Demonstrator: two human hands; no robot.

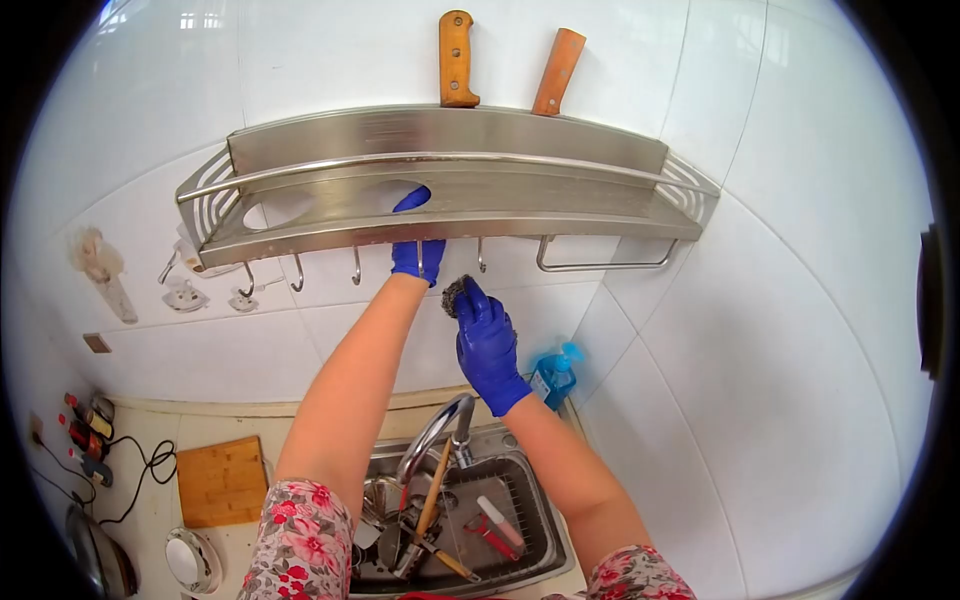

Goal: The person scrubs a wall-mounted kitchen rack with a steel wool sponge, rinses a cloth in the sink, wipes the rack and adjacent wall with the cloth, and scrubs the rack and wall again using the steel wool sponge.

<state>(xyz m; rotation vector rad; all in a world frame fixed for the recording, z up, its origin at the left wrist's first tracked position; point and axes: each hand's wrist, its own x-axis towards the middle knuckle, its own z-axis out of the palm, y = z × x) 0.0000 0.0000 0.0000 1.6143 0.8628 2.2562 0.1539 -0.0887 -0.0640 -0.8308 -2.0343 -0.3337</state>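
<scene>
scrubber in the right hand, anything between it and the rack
A hook hangs from the rack, slightly right of the scrubber; the left hand is above left. I see nothing else between.

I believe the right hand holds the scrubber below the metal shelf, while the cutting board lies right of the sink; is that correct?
Not quite: the head view shows the cutting board left of the sink. The right hand does hold the scrubber below the metal shelf.

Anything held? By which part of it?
Right hand: wire scrubber, fingers closed over its near side, far edge exposed. Left hand: partly hidden by the shelf, can't tell.
</scene>
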